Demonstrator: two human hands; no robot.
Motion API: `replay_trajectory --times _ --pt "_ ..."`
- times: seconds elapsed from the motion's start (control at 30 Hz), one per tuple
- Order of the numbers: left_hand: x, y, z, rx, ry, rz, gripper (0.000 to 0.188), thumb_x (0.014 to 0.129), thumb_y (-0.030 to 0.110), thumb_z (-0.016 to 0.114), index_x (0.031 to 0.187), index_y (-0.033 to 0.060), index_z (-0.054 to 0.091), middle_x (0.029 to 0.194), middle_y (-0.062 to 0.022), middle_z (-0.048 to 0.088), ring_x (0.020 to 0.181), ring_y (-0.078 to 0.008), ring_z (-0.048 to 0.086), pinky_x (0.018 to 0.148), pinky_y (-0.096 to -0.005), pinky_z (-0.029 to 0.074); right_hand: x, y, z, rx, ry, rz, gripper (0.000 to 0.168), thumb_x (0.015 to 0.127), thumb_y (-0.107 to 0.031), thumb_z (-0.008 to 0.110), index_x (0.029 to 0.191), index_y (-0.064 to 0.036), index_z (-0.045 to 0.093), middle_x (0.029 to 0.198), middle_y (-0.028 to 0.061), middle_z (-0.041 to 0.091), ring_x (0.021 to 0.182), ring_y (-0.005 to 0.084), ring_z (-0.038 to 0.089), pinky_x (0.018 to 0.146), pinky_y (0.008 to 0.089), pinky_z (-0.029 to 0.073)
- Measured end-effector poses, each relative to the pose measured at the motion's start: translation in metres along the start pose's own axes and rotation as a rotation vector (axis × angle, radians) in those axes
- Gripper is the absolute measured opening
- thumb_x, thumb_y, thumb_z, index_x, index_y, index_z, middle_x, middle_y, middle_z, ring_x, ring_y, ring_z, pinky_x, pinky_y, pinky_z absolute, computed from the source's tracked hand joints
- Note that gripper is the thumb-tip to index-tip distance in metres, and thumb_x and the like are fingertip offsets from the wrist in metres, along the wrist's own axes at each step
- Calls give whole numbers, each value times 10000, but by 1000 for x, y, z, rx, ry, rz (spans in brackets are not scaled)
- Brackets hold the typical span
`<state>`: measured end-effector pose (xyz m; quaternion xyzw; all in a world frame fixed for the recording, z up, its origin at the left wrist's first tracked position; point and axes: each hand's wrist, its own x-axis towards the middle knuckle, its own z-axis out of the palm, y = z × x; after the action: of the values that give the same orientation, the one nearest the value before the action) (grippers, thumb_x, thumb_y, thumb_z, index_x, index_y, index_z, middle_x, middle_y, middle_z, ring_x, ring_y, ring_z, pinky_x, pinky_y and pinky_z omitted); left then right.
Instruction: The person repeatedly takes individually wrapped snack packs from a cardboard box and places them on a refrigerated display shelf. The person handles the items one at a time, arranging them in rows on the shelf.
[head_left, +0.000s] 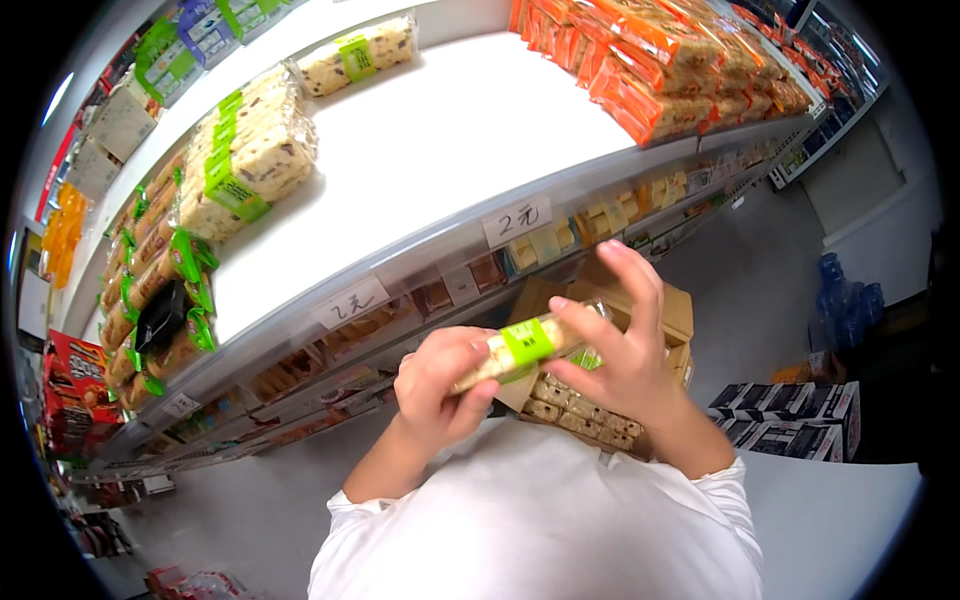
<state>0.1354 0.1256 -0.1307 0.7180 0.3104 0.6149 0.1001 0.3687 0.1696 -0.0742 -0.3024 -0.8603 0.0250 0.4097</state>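
Observation:
A clear-wrapped snack bar with a bright green label (528, 341) is gripped at its left end by my left hand (446, 379), thumb below and fingers above. My right hand (619, 341) is at the bar's other end, its upper fingers spread and raised; whether it bears any of the bar's weight I cannot tell. Below the hands, an open cardboard box (675, 315) holds rows of similar speckled snacks (577, 409). On the white shelf (450, 150), a stack of green-labelled packs (244, 154) stands at the left, with one more such pack (360, 56) lying behind it.
Orange-wrapped snack packs (660, 67) are piled at the shelf's right. Green-ended packs (157, 277) lie at the left with a black tray (161, 316) on top. Handwritten tags (517, 220) line the shelf's front edge. Black-and-white cartons (795, 420) stand at the right.

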Motion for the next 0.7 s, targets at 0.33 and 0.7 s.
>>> replay_trajectory --times 0.33,0.7 --pt "39 20 -89 840 244 208 436 1070 232 597 1409 -16 481 1381 -285 559 1254 -441 628 1131 -576 495 176 31 -22 -218 -78 -97 335 829 -166 854 1029 -44 614 966 158 703 915 407 701 783 512 559" --pt "34 -22 -118 1116 278 108 341 958 261 593 1227 55 626 1282 -200 661 1173 -372 665 1184 -609 371 324 157 84 -619 -410 138 390 857 -86 822 1234 -96 721 1163 147 749 1152 371 695 932 509 562"
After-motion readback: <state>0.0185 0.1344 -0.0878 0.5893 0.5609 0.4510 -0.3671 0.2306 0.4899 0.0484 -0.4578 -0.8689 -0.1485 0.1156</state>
